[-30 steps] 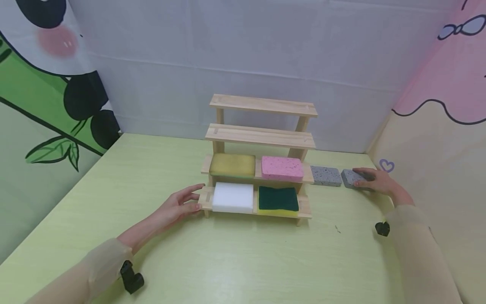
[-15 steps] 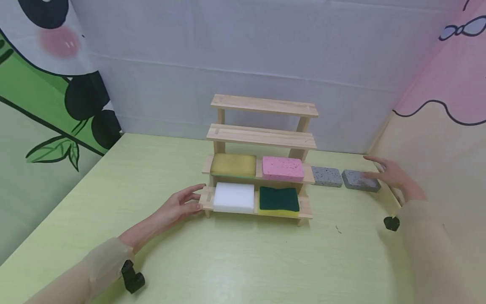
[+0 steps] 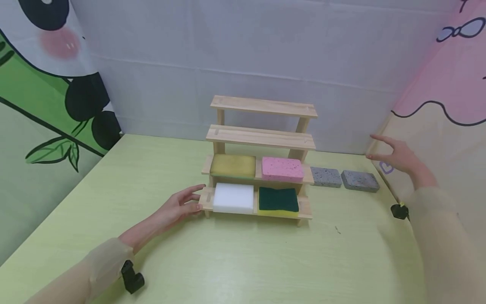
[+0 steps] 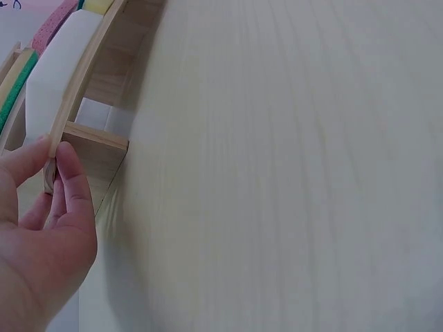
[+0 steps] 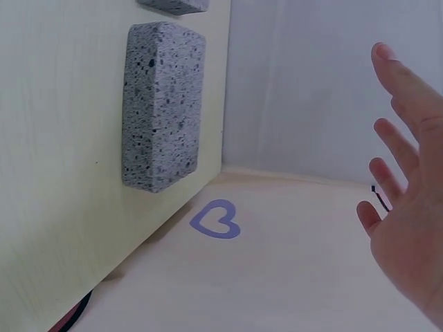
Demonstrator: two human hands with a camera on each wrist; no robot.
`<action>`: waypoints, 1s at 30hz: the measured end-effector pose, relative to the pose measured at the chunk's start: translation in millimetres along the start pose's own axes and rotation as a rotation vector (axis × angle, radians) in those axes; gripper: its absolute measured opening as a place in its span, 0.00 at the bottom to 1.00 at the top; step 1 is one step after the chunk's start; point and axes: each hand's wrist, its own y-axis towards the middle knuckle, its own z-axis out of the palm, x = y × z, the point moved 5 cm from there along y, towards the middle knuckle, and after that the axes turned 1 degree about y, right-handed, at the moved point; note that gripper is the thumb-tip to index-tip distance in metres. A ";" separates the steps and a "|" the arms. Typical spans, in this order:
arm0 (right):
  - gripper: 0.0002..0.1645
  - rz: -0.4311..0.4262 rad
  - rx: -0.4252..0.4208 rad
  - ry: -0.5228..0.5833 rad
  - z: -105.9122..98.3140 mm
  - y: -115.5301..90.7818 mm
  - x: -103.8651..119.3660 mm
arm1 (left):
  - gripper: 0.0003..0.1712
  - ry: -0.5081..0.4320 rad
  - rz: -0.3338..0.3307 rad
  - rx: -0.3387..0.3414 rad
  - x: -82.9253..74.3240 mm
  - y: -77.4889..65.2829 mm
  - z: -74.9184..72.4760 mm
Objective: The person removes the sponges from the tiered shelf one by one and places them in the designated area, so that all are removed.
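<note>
The wooden rack (image 3: pixel 260 169) stood near the back of the table (image 3: pixel 152 190), and everything else is placed from it. The left hand (image 3: pixel 178 207) rested against the left end of the rack's lowest shelf, fingers nearly straight, thumb and forefinger touching the end of the board; in the left wrist view the fingertips (image 4: pixel 66 155) lay on the wood, though that view is too close to tell whether they truly pinched it. The right hand (image 3: pixel 396 158) hung in the air well to the right of the rack, fingers spread apart and holding nothing, above and beyond the two grey sponges.

The likeliest trouble, as I judge it, was the rack shifting: it looked light, and a push from the left hand could slide it sideways or tip its sponges off the narrow boards. The right hand, lifted clear and close to the side wall, could also brush the wall or come down off-centre on the outer grey sponge (image 3: pixel 360 180), nudging it into the inner grey sponge (image 3: pixel 325 176) just right of the rack.

The rack had four shelves. The top two held nothing. The third down held a yellow sponge (image 3: pixel 232 165) on the left and a pink sponge (image 3: pixel 282 169) on the right. The lowest held a white sponge (image 3: pixel 233 197) on the left and a green sponge (image 3: pixel 279 199) on the right.
</note>
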 end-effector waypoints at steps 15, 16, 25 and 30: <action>0.48 -0.153 -0.127 0.008 -28.4 5.4 57.0 | 0.41 0.005 0.014 0.012 0.6 -1.2 1.2; 0.47 -0.163 -0.136 0.002 -29.5 5.7 62.1 | 0.41 0.004 0.015 0.013 0.7 -1.0 1.2; 0.46 -0.268 -0.173 -0.016 -33.4 8.6 112.3 | 0.41 -0.006 0.017 0.014 1.1 0.2 1.4; 0.45 -0.324 -0.205 -0.056 -31.5 10.1 142.4 | 0.41 -0.010 0.006 0.006 0.5 0.5 0.8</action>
